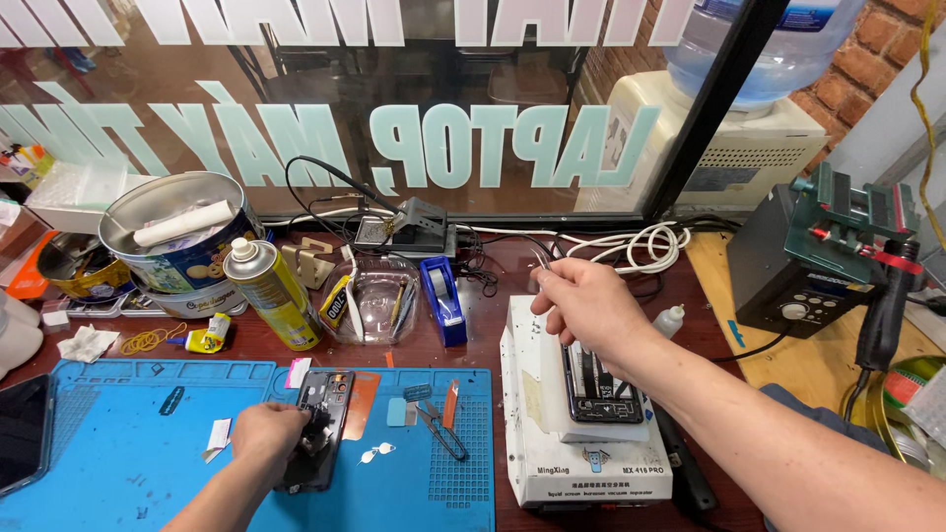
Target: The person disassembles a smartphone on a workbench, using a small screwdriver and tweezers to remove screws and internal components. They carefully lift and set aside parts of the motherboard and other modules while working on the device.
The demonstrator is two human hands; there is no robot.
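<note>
My left hand [266, 433] presses down on an opened dark phone [320, 429] lying on the blue work mat [118, 443]. My right hand [586, 300] is raised above a white box-shaped machine [591, 463], fingers pinched on thin metal tweezers [541, 260] that point up. A dark phone frame [601, 389] lies on top of that machine, just under my right wrist. Small scissors-like pliers [439, 429] and a few small parts rest on the mat to the right of the opened phone.
A yellow spray can [271, 296], round tin [177, 236], clear dish of tools [379, 300], blue tape dispenser [441, 300] and soldering stand [414, 232] line the back. White cables [641, 246] coil at right. A dark station [798, 266] with green clamp and hot-air handle [887, 305] stands at far right.
</note>
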